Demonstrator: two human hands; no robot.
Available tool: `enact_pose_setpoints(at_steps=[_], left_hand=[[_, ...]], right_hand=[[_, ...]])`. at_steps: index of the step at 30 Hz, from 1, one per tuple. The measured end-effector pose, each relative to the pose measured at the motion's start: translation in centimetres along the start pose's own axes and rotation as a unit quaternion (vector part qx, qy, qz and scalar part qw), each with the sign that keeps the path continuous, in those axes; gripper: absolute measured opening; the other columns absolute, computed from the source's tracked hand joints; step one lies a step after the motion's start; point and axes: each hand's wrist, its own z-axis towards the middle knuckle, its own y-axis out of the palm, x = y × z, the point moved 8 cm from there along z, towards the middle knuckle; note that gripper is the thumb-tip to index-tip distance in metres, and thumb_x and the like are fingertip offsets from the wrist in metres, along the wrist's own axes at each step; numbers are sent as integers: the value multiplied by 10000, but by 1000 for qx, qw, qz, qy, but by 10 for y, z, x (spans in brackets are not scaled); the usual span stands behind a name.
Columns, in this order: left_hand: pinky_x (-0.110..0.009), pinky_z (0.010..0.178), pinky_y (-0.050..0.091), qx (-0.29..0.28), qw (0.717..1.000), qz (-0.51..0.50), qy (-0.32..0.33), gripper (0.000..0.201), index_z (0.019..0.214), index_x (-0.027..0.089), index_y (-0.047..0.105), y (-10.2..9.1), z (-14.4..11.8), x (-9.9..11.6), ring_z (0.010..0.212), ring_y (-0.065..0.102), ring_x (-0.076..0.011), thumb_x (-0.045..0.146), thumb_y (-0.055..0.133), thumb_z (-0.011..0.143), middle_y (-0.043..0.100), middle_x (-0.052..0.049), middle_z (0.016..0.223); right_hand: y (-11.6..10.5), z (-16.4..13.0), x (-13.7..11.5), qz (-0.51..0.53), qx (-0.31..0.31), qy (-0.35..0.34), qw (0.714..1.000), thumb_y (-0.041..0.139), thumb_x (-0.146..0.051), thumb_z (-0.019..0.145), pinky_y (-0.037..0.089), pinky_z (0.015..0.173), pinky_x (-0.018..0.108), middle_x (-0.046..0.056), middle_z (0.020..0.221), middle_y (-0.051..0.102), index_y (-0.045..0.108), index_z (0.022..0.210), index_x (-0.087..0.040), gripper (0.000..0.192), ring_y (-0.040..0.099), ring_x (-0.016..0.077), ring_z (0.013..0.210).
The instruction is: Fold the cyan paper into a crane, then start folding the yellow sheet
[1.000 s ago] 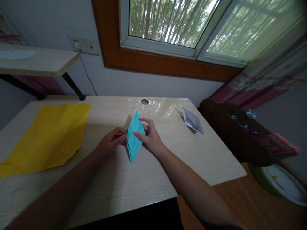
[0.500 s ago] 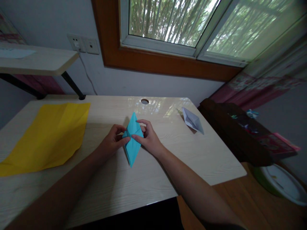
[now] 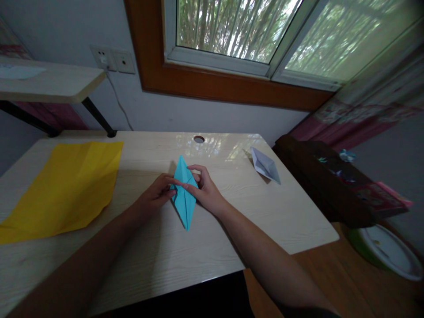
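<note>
A folded sheet of light-blue paper (image 3: 185,205), shaped like a long diamond, is between my hands over the middle of the desk. My left hand (image 3: 160,190) is at its left corner, the index finger stretched across the paper's middle and the thumb at the left edge. On the right side, my right hand (image 3: 205,190) grips the paper, thumb on top near the centre and the other fingers at the far right edge. The thumb and the left index fingertip meet or nearly meet. Parts of the right fingers are hidden behind the paper.
A large yellow sheet (image 3: 69,190) lies on the left of the desk (image 3: 265,221). A folded white paper boat (image 3: 265,164) stands at the right. Behind are a round cable hole (image 3: 199,139) and a raised shelf (image 3: 53,84) on black legs. A round tub (image 3: 391,251) is on the floor.
The paper has turned slightly, its near tip swinging right and its far tip left. My left index finger has moved onto the paper's middle, and the left thumb has drawn back to the edge.
</note>
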Motion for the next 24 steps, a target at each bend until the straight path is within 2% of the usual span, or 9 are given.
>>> enact_pose_setpoints(at_steps=[8,13,16,20,24], left_hand=[[-342,855,571,-54,997,-47,-24,151,1022,273,689,9,-1,-9,1044,618,-215,313,723,881,526,-53,1194],[-334,832,570,-67,997,-13,-26,141,945,252,696,10,-1,-10,1019,605,-215,337,759,851,537,-60,1191],[-317,801,548,-60,998,-5,-19,120,892,233,689,8,1,-7,972,606,-203,329,751,855,550,-56,1162],[-300,769,503,-23,999,4,-26,136,857,214,666,3,2,-5,929,601,-198,330,737,859,585,-44,1056],[-275,690,455,10,996,-7,-84,201,862,206,626,0,0,-10,774,568,-171,366,747,838,602,0,847]], right_hand=[[-7,-2,1,-25,27,3,999,706,-406,918,370,513,208,-66,739,469,442,1285,-280,469,467,114,624],[-5,-2,5,-37,12,8,999,708,-399,916,400,529,217,-60,749,475,438,1315,-286,495,479,121,639],[-3,-2,4,-34,6,9,999,726,-392,904,400,530,220,-59,747,476,446,1304,-283,501,486,124,644],[-1,-1,3,-18,-4,2,1000,748,-380,888,384,524,218,-68,736,463,450,1286,-277,508,466,117,629],[1,-1,4,-20,-17,-1,1000,750,-390,885,406,556,225,-53,785,497,457,1267,-270,497,484,121,667]])
